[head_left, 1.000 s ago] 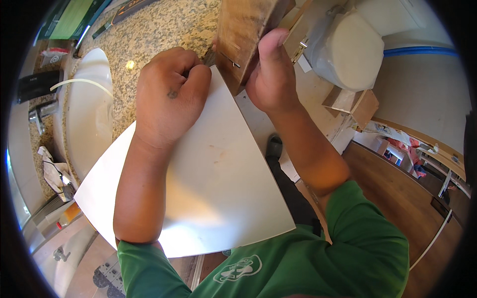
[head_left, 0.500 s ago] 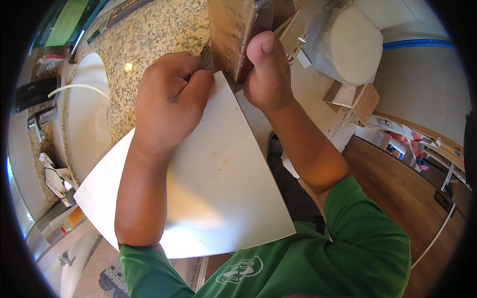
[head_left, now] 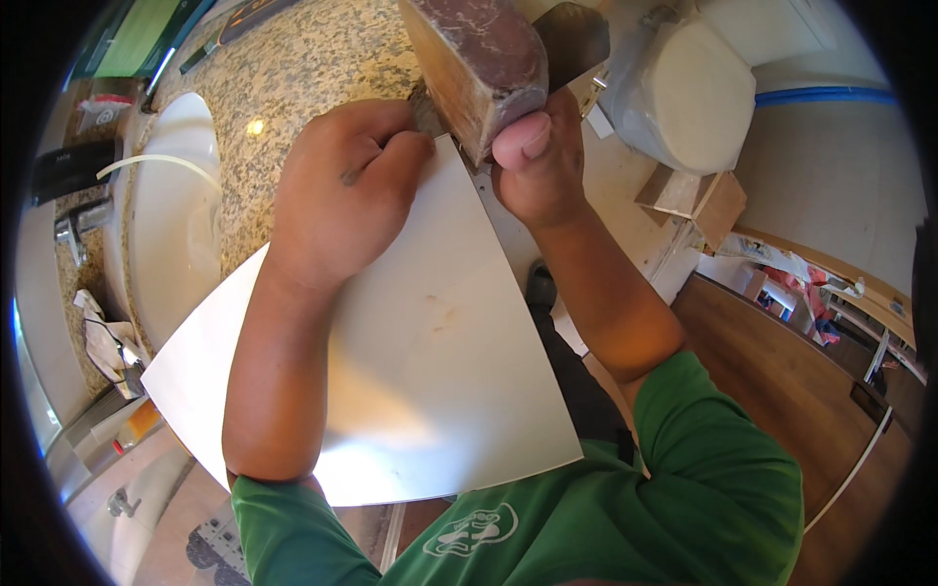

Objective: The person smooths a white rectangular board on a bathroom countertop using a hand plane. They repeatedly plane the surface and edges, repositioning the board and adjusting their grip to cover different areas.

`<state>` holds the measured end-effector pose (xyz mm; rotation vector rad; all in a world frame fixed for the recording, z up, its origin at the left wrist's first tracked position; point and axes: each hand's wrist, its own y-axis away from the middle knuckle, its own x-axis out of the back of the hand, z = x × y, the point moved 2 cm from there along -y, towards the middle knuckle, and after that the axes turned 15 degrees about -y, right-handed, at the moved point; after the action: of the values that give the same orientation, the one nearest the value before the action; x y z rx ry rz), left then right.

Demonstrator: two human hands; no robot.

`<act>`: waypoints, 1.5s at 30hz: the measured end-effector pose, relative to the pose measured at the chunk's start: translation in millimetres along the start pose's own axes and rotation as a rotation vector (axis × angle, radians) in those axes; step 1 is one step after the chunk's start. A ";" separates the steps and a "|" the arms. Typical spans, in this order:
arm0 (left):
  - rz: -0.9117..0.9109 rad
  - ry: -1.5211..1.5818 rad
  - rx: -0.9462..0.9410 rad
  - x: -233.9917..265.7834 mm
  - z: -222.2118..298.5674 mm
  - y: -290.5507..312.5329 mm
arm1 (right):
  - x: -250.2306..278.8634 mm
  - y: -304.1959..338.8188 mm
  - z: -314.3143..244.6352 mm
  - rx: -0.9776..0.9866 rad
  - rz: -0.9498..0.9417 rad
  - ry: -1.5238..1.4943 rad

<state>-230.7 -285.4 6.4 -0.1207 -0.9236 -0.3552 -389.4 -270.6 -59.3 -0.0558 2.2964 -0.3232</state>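
A white panel with a few brownish smudges lies slanted in front of me, its near edge against my green shirt. My left hand is closed at the panel's far end, thumb along its corner; the fingertips are hidden. Just beyond that corner, my right hand grips a sanding block of wood with a worn maroon face turned up. The thumb presses on the block's near end; the other fingers are mostly hidden. A dark brown flap sticks out at the block's right side.
Left of the panel runs a speckled granite counter with a white basin and a faucet. A toilet stands at the far right, near a small open wooden box. A brown wooden panel lies at right.
The sanding block has tipped so that its maroon face shows more fully, and its near end has shifted slightly right. My right hand has turned with it; my left hand has barely moved.
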 end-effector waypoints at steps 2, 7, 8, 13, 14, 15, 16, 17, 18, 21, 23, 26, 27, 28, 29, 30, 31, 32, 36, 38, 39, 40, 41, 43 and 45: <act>0.000 -0.008 -0.005 -0.6 -1.1 0.0 | 0.6 0.1 1.7 0.021 0.012 -0.008; 0.028 -0.034 -0.029 -2.1 -2.0 0.5 | -1.4 1.8 5.6 0.047 -0.019 -0.048; 0.037 -0.039 -0.034 -2.4 -1.8 0.6 | -2.1 2.4 6.0 0.034 -0.031 -0.065; 0.050 -0.081 -0.040 -2.0 -0.1 1.8 | -5.8 2.1 8.3 0.087 -0.033 -0.083; 0.050 -0.095 -0.043 -1.4 0.5 1.8 | -6.5 1.2 9.1 0.103 -0.033 -0.089; 0.051 -0.110 -0.047 -0.9 1.1 1.6 | -7.4 0.1 10.1 0.121 -0.046 -0.084; 0.049 -0.124 -0.052 -0.4 1.9 1.7 | -7.6 -0.7 10.7 0.123 -0.053 -0.087; 0.039 -0.134 -0.038 0.0 2.2 1.6 | -7.6 -1.8 11.1 0.127 -0.058 -0.097; 0.028 -0.143 -0.024 0.3 2.3 1.7 | -7.4 -2.4 11.2 0.132 -0.064 -0.076; 0.012 -0.120 -0.009 -0.5 2.5 0.9 | -5.8 -3.2 10.6 0.133 -0.067 -0.045; 0.025 -0.105 -0.017 -1.4 1.7 0.3 | -4.8 -2.3 10.6 0.111 -0.059 -0.053; 0.063 -0.103 -0.052 -3.2 0.1 -0.3 | -3.9 -0.1 10.9 0.100 -0.046 -0.078; 0.074 -0.102 -0.068 -3.6 -0.4 -0.7 | -3.7 1.0 11.1 0.104 -0.039 -0.086; 0.078 -0.105 -0.076 -3.9 -0.8 -0.9 | -2.7 1.2 10.4 0.100 -0.034 -0.090; 0.081 -0.108 -0.083 -4.0 -0.9 -1.0 | -2.3 2.4 10.2 0.091 -0.030 -0.096; 0.075 -0.115 -0.081 -4.0 -0.8 0.1 | -1.4 3.4 9.2 0.083 -0.025 -0.108; 0.071 -0.122 -0.080 -4.1 -0.2 0.6 | -0.5 4.3 8.5 0.071 -0.021 -0.113; 0.064 -0.119 -0.065 -4.3 0.2 1.7 | 0.3 5.3 7.8 0.059 -0.014 -0.124; 0.019 -0.136 -0.032 -5.2 2.0 2.2 | 2.0 9.0 5.5 0.015 0.003 -0.148; 0.015 -0.123 -0.045 -4.1 1.7 1.7 | 1.2 9.5 5.8 0.001 0.008 -0.160; 0.022 -0.101 -0.062 -3.3 1.4 1.2 | 0.7 8.6 6.0 0.003 0.005 -0.149; 0.028 -0.080 -0.081 -2.5 0.9 0.3 | -0.1 8.6 6.1 -0.004 0.005 -0.146; 0.022 -0.075 -0.079 -1.5 0.1 -0.3 | -0.5 7.1 5.7 0.002 -0.005 -0.116; 0.008 -0.055 -0.077 0.2 -1.3 -1.7 | -0.7 5.0 4.1 0.023 -0.025 -0.041; -0.008 -0.014 -0.077 1.0 -1.8 -3.1 | 0.9 3.4 2.6 0.035 -0.025 0.027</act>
<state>-229.9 -289.1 6.0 -0.1899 -0.9244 -0.3980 -387.9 -268.1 -62.5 -0.0625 2.3179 -0.3791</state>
